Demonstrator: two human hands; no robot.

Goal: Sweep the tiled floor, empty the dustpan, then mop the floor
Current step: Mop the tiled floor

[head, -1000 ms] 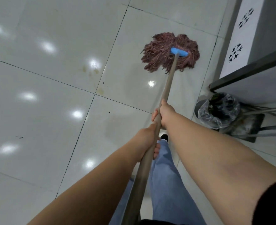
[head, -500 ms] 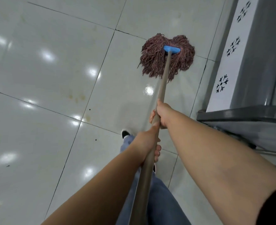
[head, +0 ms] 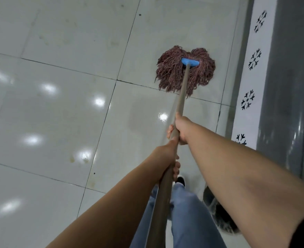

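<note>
string mop head (head: 185, 70) spread flat on the tiled floor (head: 58, 113), lying across a grout line near the patterned white panel (head: 251, 77) at the right. risk from here, as a judgement: a push too far right could bump the strands against that panel and smear it; wet glossy tile underfoot could slip beneath the shoe (head: 180, 180); yellowish stains (head: 78, 158) to the left could be missed if strokes hug the right edge. both arms stretched forward and down along the wooden handle (head: 180, 104). right hand (head: 181, 129) wrapped around the handle further down, thumb on top; left hand (head: 167, 154) curled around it just behind, nearly touching the right. mopping under way, by the look of it.
</note>
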